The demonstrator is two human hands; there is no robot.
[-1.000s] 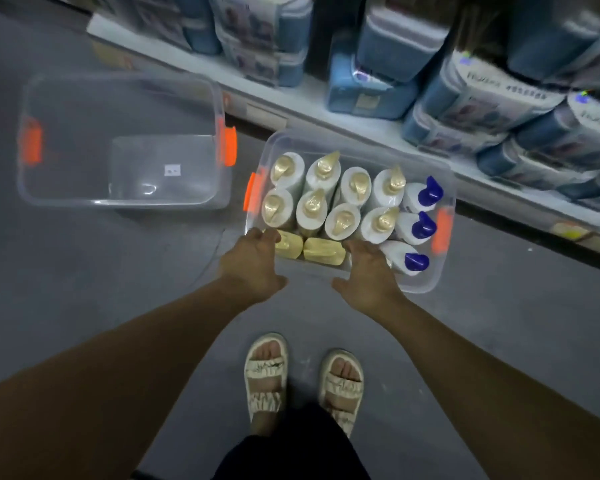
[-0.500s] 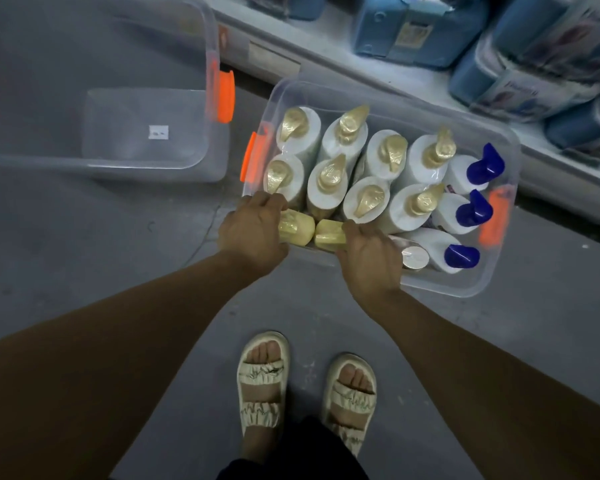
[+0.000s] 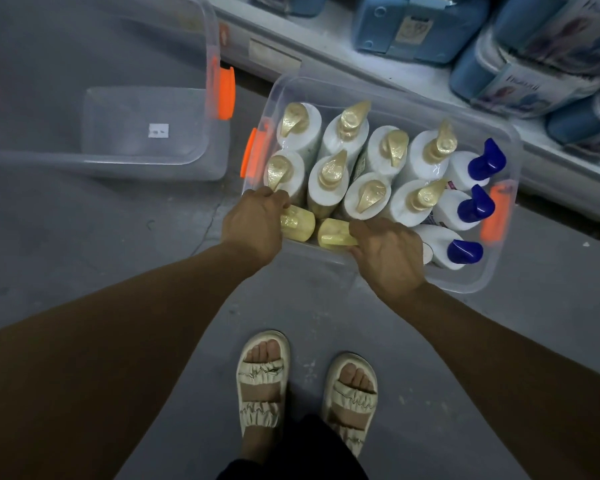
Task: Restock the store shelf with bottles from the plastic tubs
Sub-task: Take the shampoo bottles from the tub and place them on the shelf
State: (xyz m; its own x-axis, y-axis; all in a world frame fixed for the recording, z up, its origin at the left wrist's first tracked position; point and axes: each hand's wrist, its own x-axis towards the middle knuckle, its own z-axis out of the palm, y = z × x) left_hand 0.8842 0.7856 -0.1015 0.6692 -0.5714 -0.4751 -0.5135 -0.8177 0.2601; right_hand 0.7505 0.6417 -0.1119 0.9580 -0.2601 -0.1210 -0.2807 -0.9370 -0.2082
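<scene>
Both hands curl over the near rim of the full tub [image 3: 492, 271]: the left hand [image 3: 253, 230] and right hand [image 3: 388, 258] each grip it, fingertips hidden inside. Their knuckles partly cover two yellow bottles [image 3: 300, 221]. Behind stand gold-pump bottles [image 3: 333, 174] and blue-capped bottles [image 3: 465, 209]. The empty tub [image 3: 194, 168] is cut off at the left edge of the view. The shelf [image 3: 326, 39] packs are blurred.

Dim light; grey concrete floor [image 3: 84, 244]; hairline crack [image 3: 211, 220].

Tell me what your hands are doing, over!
Left hand and right hand both grip the full tub's near rim. Bottles still inside, none shelved. Empty tub beside it, not blocking.
</scene>
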